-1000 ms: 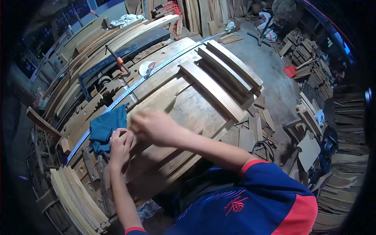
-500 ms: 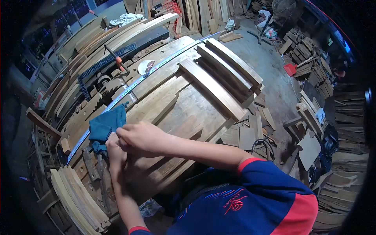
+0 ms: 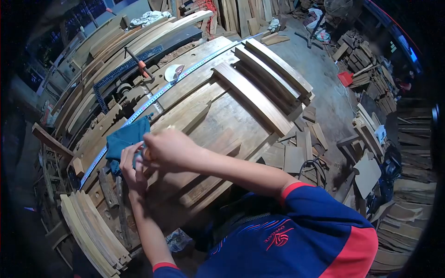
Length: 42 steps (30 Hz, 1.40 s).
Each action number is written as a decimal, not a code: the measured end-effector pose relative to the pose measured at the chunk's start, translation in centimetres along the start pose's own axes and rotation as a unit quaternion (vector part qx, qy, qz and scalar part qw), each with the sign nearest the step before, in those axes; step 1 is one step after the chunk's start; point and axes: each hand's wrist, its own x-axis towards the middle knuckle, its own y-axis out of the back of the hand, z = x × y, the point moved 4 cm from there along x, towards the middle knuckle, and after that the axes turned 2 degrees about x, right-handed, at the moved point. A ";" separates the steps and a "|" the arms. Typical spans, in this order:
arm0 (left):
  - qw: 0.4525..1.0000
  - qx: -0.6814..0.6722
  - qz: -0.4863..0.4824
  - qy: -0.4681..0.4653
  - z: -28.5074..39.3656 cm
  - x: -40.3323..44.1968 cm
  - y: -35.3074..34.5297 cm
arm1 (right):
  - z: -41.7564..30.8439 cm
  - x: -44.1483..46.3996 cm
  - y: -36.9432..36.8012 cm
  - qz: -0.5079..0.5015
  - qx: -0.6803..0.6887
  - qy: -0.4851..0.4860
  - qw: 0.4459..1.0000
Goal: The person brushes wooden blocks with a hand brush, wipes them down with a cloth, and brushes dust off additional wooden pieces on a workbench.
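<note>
Near the left part of the wooden bench point(image 3: 232, 118), my left hand point(image 3: 133, 167) lies against a teal cloth point(image 3: 127, 139), its fingers curled around something small that I cannot make out. My right hand point(image 3: 168, 147) is a closed fist just right of it, and the two hands meet or nearly meet. Something small and orange-brown shows between them, too hidden to name. A long measuring tape point(image 3: 160, 92) runs diagonally along the bench behind the cloth. Curved wooden pieces point(image 3: 252, 98) lie on the bench to the right.
A clamp with an orange grip point(image 3: 143, 69), a dark metal square point(image 3: 121, 74) and a white disc point(image 3: 173, 72) are at the back. Curved slats point(image 3: 90, 231) lie at the lower left. Wood scraps point(image 3: 361, 60) and a red dustpan-like object point(image 3: 345, 78) are on the floor at right.
My right hand came down onto my left hand, then rose slightly to the right. The left hand's fingers have shifted and spread a little beside the cloth.
</note>
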 end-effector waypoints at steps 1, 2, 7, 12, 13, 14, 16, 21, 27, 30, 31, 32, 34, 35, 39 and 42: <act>1.000 -0.027 -0.001 -0.009 0.4 0.3 0.2 | 0.3 0.3 0.6 -0.020 0.002 -0.040 0.999; 1.000 -0.022 -0.009 0.006 0.8 0.6 -0.1 | 0.3 0.7 1.1 0.011 0.017 -0.028 0.999; 0.928 -0.286 -0.039 0.236 -2.9 -2.1 -5.2 | 0.0 0.4 2.1 0.068 0.102 0.049 0.991; 0.984 -0.100 -0.010 0.146 2.7 0.6 -3.7 | 2.7 -1.9 5.1 0.087 0.119 0.092 0.985; 0.984 -0.043 -0.009 0.173 1.6 -0.1 -3.6 | 2.8 -2.3 5.7 0.103 0.093 0.137 0.981; 0.979 -0.035 -0.007 0.201 1.9 -0.7 -3.0 | 3.1 -2.8 6.0 0.096 0.184 0.122 0.971; 0.970 -0.082 0.091 0.212 2.3 -1.3 -2.1 | 1.1 -3.4 7.3 0.076 0.366 0.089 0.923; 0.960 -0.100 0.148 0.214 0.1 -2.6 0.3 | -5.0 -3.5 13.2 0.008 0.737 0.137 0.662; 0.941 -0.110 0.148 0.284 0.6 -3.9 1.5 | 4.8 -9.3 25.8 0.315 0.588 0.203 0.717; 0.934 -0.127 0.152 0.297 0.5 -3.4 0.8 | 8.5 -11.7 28.1 0.358 0.559 0.188 0.724; 0.951 -0.096 0.136 0.261 1.3 -2.4 0.5 | 9.0 -12.2 28.3 0.361 0.558 0.188 0.723; 0.961 -0.071 0.144 0.223 2.1 -1.6 -0.4 | 9.0 -12.4 28.0 0.355 0.561 0.186 0.725; 0.963 -0.018 0.131 0.233 2.0 -0.8 -1.3 | 9.0 -12.2 27.7 0.344 0.568 0.190 0.723; 0.956 -0.005 0.138 0.260 1.4 -1.0 -1.4 | 8.5 -12.0 27.2 0.336 0.573 0.191 0.723; 0.931 0.013 0.143 0.335 -0.8 -2.9 0.5 | 7.8 -11.4 27.3 0.305 0.592 0.218 0.714; 0.923 -0.009 0.229 0.309 -4.0 -5.3 3.1 | 6.5 -11.1 26.7 0.281 0.603 0.233 0.710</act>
